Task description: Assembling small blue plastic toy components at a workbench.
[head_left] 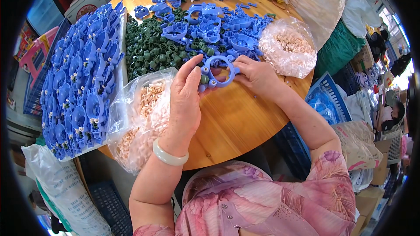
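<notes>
On the left, a white board (121, 59) lies along the round wooden table (238, 122), jutting past its left edge, packed with rows of blue plastic assemblies (72, 76). Beside it, a spread of dark green plastic pieces (151, 46) leaves hardly any bare wood. Nearer the person, an open clear bag (119, 122) of small peach-coloured parts (151, 98) sits at the near-left edge, its bottom hanging over.

The left hand (183, 94) comes up over that bag, a pale bangle (170, 154) on its wrist. Its fingers curl under a blue ring frame (233, 71), gripping its left side in front of the blue parts heap (238, 26). On the frame's right end the right hand (258, 76) has its fingertips pinched closed; whether they also hold a small part, I cannot tell.

Below the hands, bare wood runs to the near edge and round to the right, the best open room here. A second clear bag (306, 59), also full of peach-coloured parts, rests by the right edge. Past that edge, lower down, stands a blue crate (343, 98) with crumpled blue plastic inside.
</notes>
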Tool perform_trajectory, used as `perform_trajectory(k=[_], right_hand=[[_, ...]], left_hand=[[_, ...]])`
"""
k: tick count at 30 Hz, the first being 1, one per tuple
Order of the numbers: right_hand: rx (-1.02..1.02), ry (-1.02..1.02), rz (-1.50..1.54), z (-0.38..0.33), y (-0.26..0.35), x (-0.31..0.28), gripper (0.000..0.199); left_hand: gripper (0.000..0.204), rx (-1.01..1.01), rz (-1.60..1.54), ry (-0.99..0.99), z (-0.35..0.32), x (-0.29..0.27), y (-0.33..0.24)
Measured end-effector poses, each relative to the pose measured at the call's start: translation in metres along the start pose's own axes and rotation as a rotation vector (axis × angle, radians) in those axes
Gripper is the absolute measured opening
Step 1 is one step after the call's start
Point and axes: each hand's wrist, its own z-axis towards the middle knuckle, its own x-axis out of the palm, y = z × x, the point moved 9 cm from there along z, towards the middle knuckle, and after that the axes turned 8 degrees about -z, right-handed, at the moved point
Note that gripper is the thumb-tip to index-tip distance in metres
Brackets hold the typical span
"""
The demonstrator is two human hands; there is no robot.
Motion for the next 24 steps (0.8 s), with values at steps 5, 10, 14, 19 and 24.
perform_trajectory(k=[5, 10, 14, 19, 24], right_hand=[[0.039, -0.035, -0.031, -0.001, -0.005, 0.0, 0.02], [0.137, -0.108, 0.18, -0.005, -0.016, -0.021, 0.019], [0.416, -0.06, 0.658, -0.012, -0.038, -0.027, 0.019], [0.233, -0.066, 0.742, -0.002, -0.005, -0.046, 0.014], [-0.043, -0.129, 0.561, 0.007, 0.035, -0.06, 0.01]], left_hand=[[0.032, 0.015, -0.013, -0.001, 0.001, 0.001, 0.001], [0.032, -0.015, -0.027, 0.028, 0.0, 0.003, 0.002], [0.032, -0.07, -0.033, 0.026, -0.001, 0.005, 0.009], [0.033, -0.097, 0.045, 0.056, -0.004, 0.012, 0.015], [0.033, -0.115, 0.113, 0.118, -0.003, 0.016, 0.021]])
